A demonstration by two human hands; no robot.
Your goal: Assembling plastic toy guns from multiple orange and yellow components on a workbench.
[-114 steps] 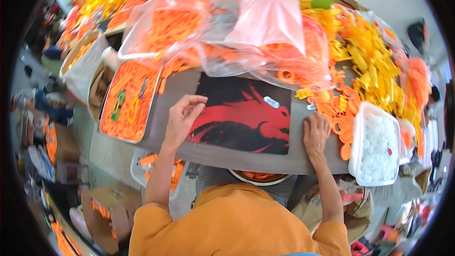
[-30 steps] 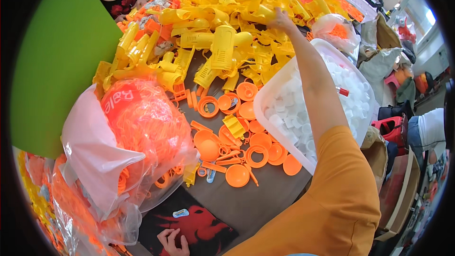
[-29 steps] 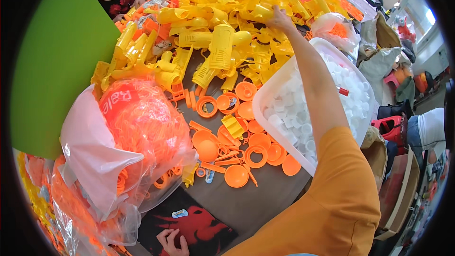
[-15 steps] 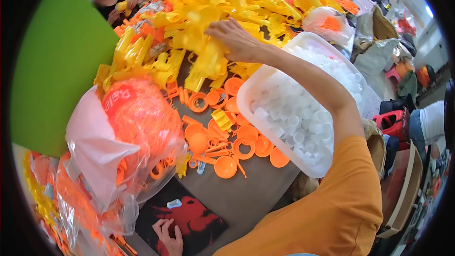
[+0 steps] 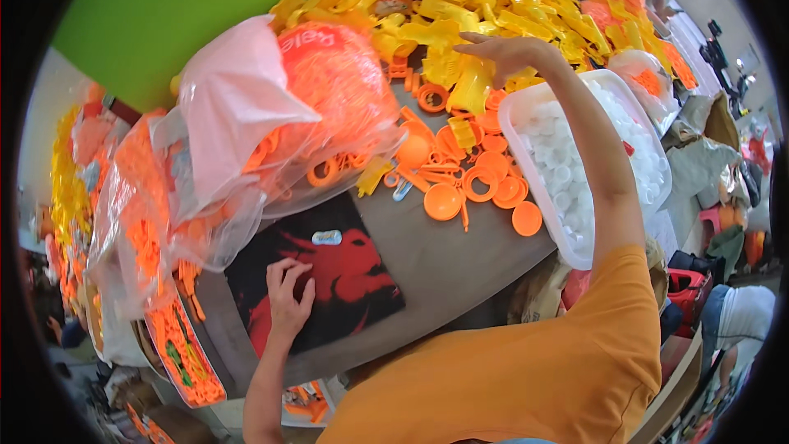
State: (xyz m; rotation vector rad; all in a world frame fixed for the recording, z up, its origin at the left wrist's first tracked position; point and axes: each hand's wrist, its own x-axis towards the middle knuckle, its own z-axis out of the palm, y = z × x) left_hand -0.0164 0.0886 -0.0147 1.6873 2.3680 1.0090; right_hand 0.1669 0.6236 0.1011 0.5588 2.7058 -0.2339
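Note:
My right hand reaches over the near side of a heap of translucent yellow plastic parts. Its fingers stretch to the left, apart from the thumb, with nothing visible between them. Just below lies a loose yellow piece. My left hand rests on a black and red mat, fingers spread and slightly bent. A small pale blue and white label-like piece lies on the mat beyond its fingertips. Several orange cups, rings and lids are scattered on the grey-brown table between the hands.
A white tub full of small white caps stands under my right forearm. At left, a clear bag of orange parts bulges beside a green panel. A long box of orange pieces sits by the table's left edge.
The view has shifted, showing more of the near table and my left forearm. My right hand no longer moves among blurred yellow parts and has its fingers stretched out. My left hand stays on the mat.

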